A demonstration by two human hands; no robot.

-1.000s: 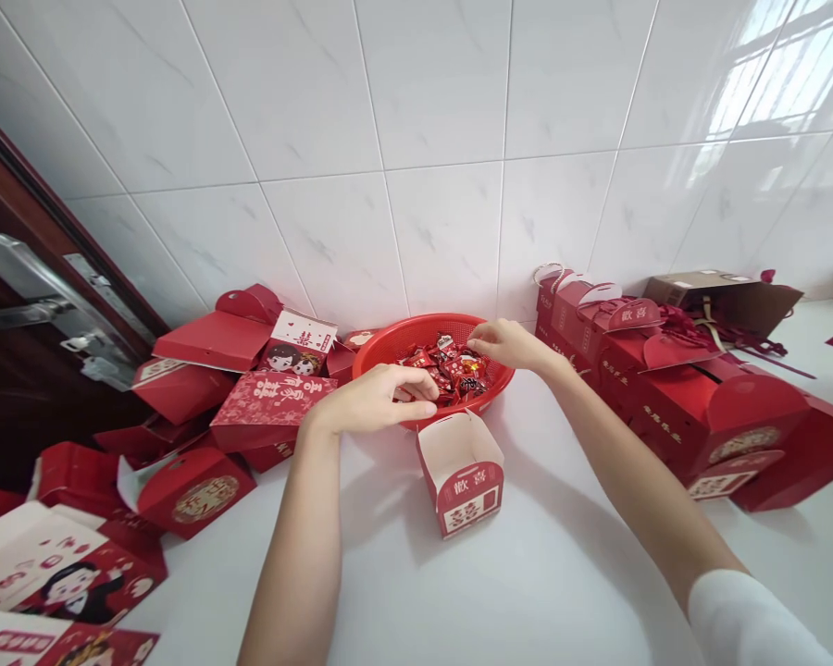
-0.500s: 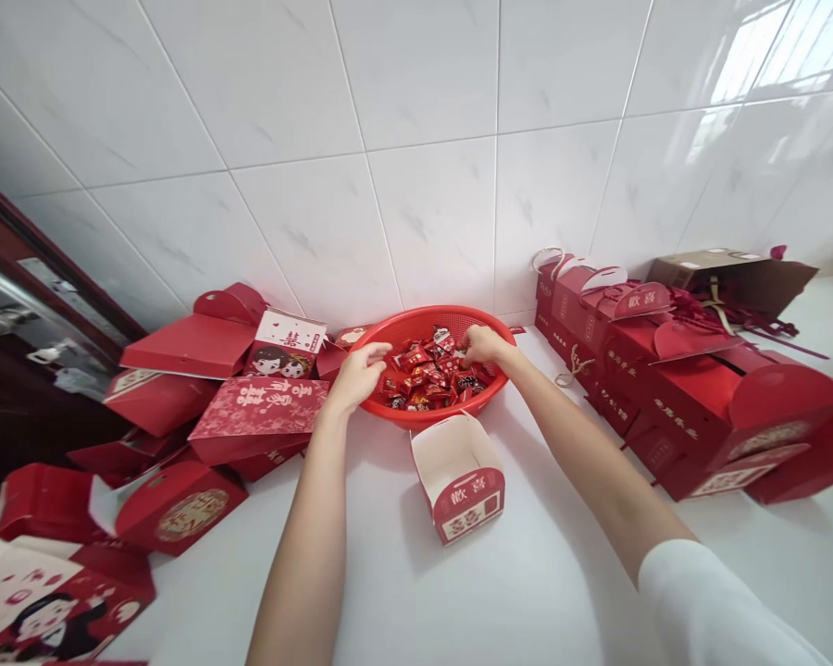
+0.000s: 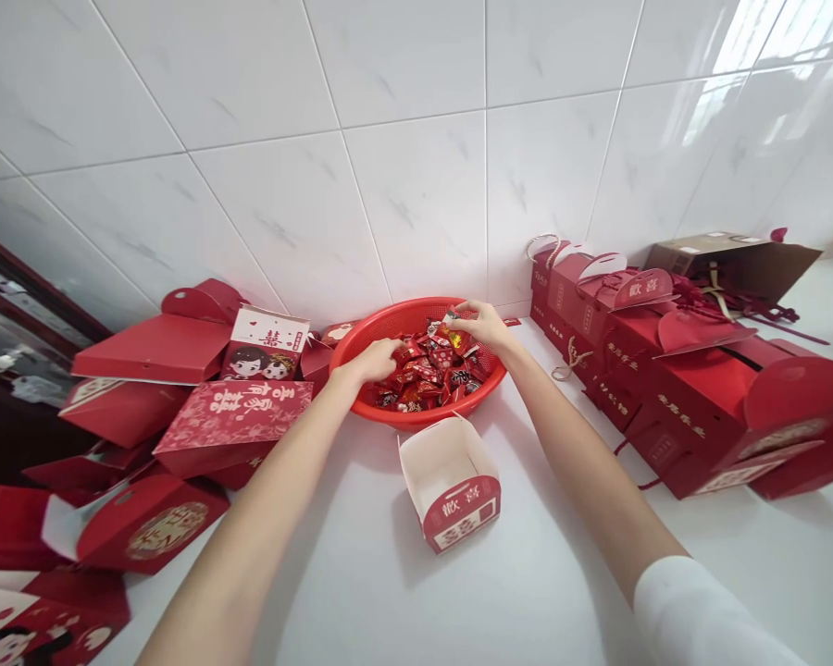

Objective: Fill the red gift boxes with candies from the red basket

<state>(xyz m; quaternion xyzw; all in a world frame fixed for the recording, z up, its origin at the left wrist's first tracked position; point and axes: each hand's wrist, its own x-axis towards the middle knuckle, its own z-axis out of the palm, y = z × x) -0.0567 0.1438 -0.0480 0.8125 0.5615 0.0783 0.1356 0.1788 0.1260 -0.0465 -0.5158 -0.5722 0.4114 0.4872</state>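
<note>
A red plastic basket [image 3: 416, 422] against the wall holds a heap of wrapped candies [image 3: 427, 370], mostly red. My left hand [image 3: 377, 361] reaches over its left side, fingers drawn together at the candies; whatever is in the fingertips I cannot make out. Above the basket's back right part, my right hand [image 3: 484, 326] pinches a small wrapped candy [image 3: 452, 316] between thumb and fingers. In front of the basket stands an open red and white gift box [image 3: 451, 481], its pale inside showing, with neither hand touching it.
Red gift boxes [image 3: 242, 416] are piled loosely on the left. A row of closed red boxes [image 3: 652, 370] with handles lines the right side, beside a brown carton [image 3: 742, 264] with dark red ribbons. The tiled wall [image 3: 416, 203] rises right behind the basket.
My right hand has lifted out of the candies with one wrapped candy in its fingers. My left hand has moved from the basket's rim in over the candies. The view has shifted slightly.
</note>
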